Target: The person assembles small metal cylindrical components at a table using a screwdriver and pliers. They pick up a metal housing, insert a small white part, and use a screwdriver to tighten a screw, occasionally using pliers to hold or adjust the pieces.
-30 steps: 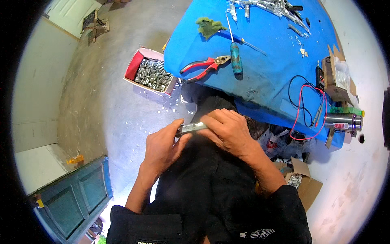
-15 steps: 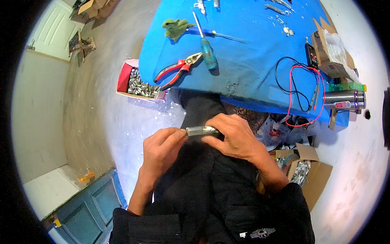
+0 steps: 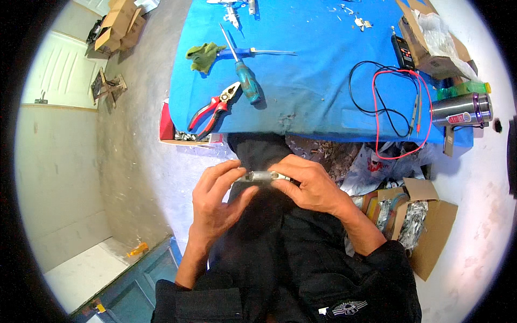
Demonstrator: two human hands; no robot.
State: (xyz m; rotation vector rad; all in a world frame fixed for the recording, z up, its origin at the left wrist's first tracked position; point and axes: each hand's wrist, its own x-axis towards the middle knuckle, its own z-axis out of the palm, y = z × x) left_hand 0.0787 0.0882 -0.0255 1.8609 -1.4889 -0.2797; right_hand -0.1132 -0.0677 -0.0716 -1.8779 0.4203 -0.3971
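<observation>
A small silver metal cylinder lies level between my two hands, above my dark-trousered lap. My right hand grips its right end between thumb and fingers, covering that end. At the other end is my left hand, its thumb lowered away from the fingers. The left fingertips are at or just touching the cylinder's end; exact contact is hard to tell. Beyond my hands on the blue-covered table are red-handled pliers, a teal-handled screwdriver and a blue-handled screwdriver beside a green cloth.
Under the table's left corner sits a red-and-white box of metal pieces. A meter with red and black leads, a steel flask and an open carton stand at the table's right. Cartons of metal scrap are near my right elbow.
My left thumb has come off the cylinder and the left fingers have spread. My right hand keeps its grip. The view has shifted, so the table's things appear farther left.
</observation>
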